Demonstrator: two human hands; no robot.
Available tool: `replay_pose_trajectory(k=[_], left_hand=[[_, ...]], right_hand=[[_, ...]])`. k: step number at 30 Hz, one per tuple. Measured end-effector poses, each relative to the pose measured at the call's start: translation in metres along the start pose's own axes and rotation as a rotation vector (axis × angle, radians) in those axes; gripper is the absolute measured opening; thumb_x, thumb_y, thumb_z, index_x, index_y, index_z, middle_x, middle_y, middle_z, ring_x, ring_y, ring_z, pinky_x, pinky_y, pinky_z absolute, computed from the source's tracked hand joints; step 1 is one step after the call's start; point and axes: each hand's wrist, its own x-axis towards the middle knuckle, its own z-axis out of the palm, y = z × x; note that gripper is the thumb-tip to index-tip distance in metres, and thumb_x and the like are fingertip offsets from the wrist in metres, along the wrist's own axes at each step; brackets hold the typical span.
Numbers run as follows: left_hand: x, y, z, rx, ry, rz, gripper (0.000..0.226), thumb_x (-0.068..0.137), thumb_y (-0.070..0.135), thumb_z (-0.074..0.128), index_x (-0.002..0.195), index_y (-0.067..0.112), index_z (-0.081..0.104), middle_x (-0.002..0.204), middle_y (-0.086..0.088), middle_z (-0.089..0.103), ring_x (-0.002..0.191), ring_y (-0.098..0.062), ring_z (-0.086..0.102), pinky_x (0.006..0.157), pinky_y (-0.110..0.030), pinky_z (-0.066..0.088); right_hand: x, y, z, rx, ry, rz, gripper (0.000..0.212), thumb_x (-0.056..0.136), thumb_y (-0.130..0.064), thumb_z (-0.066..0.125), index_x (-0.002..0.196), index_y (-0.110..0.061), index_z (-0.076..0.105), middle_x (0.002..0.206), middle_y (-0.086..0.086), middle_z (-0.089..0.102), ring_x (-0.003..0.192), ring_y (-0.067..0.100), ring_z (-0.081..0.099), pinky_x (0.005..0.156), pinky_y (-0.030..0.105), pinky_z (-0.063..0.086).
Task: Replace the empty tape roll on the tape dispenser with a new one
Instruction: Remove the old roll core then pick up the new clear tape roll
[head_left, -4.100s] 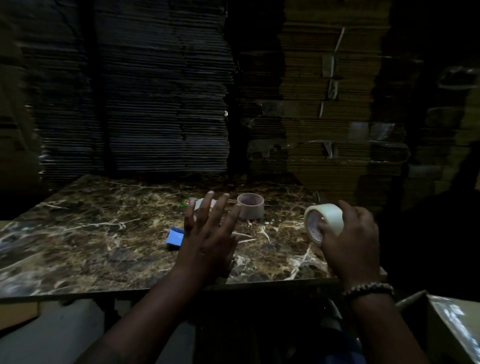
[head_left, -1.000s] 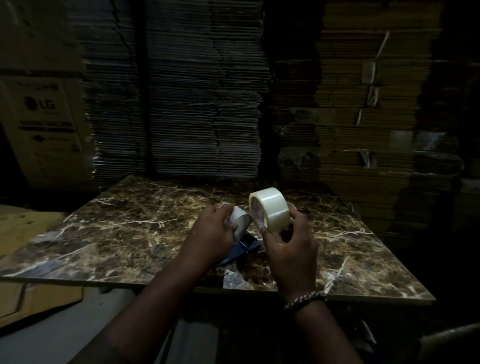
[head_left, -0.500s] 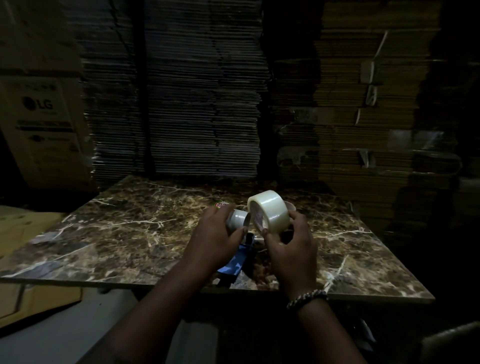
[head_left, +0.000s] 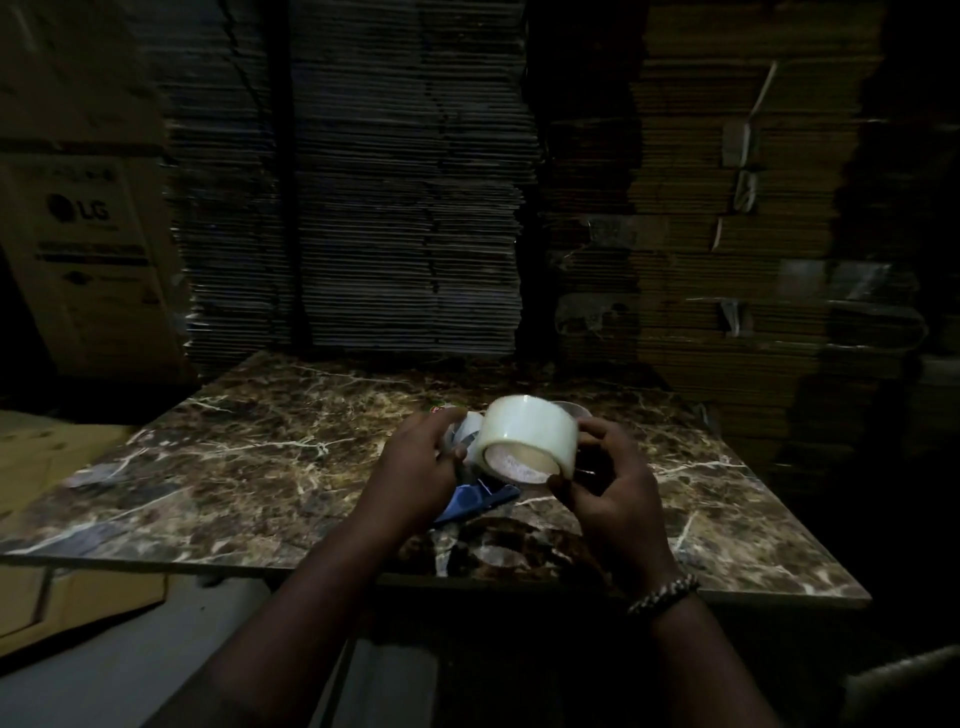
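Observation:
Above the marble table (head_left: 260, 457), my right hand (head_left: 608, 488) holds a full roll of clear tape (head_left: 527, 439), its open core turned toward me. My left hand (head_left: 415, 467) grips the tape dispenser (head_left: 475, 501) just left of the roll; its blue handle pokes out below my fingers and its pale spool end shows beside the roll. The roll touches or overlaps the spool end; I cannot tell whether it sits on it. The empty tape core (head_left: 574, 410) stands on the table behind the roll, mostly hidden.
Tall stacks of flattened cardboard (head_left: 363, 208) rise right behind the table. A printed carton (head_left: 88, 249) stands at the left, with more flat cardboard (head_left: 41, 457) beside the table's left edge. The room is dim, and the right side is dark.
My right hand has tipped the new roll so its core faces me and pushed it left against the dispenser's spool. Both hands stay above the middle of the table.

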Motion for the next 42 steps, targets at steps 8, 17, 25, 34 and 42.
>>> replay_pose_trajectory(k=[8,17,25,34,42], left_hand=[[-0.001,-0.012,-0.001,-0.132,0.003,-0.016,0.037,0.102,0.022,0.056,0.138,0.024,0.068,0.135,-0.002,0.065,0.126,-0.022,0.06,0.104,-0.051,0.054],[-0.01,-0.01,-0.003,-0.448,-0.02,-0.07,0.054,0.094,0.067,0.047,0.125,0.032,0.075,0.128,0.005,0.072,0.123,-0.017,0.065,0.103,-0.055,0.054],[-0.015,-0.01,0.003,-0.389,-0.017,0.022,0.054,0.089,0.073,0.053,0.125,0.037,0.072,0.127,0.011,0.069,0.121,-0.007,0.063,0.101,-0.034,0.053],[-0.005,-0.013,-0.006,-0.514,-0.011,-0.133,0.029,0.102,0.031,0.066,0.129,0.042,0.069,0.111,-0.002,0.073,0.08,-0.008,0.074,0.063,-0.029,0.061],[-0.007,-0.021,0.007,-0.649,-0.156,-0.176,0.041,0.101,0.008,0.066,0.136,0.028,0.068,0.114,-0.011,0.079,0.111,-0.022,0.073,0.091,-0.037,0.061]], right_hand=[[0.015,0.019,0.004,0.045,-0.221,0.113,0.055,0.076,-0.011,0.086,0.123,-0.031,0.064,0.109,0.002,0.075,0.102,0.016,0.075,0.082,0.029,0.061],[0.051,0.028,0.004,0.229,-0.439,0.303,0.05,0.083,0.008,0.077,0.127,-0.012,0.064,0.126,0.036,0.064,0.109,0.034,0.07,0.085,0.04,0.063],[0.066,0.042,0.002,0.353,-0.51,0.411,0.057,0.081,-0.007,0.079,0.135,-0.011,0.062,0.132,0.025,0.067,0.121,0.038,0.067,0.092,0.047,0.061],[0.069,0.041,0.003,0.558,-0.566,0.468,0.042,0.089,0.003,0.065,0.129,-0.011,0.064,0.122,0.002,0.077,0.11,0.019,0.073,0.083,0.031,0.062],[0.082,0.055,0.005,0.721,-0.67,0.565,0.07,0.062,-0.013,0.097,0.127,-0.01,0.073,0.125,0.016,0.073,0.11,0.029,0.073,0.084,0.041,0.063]])
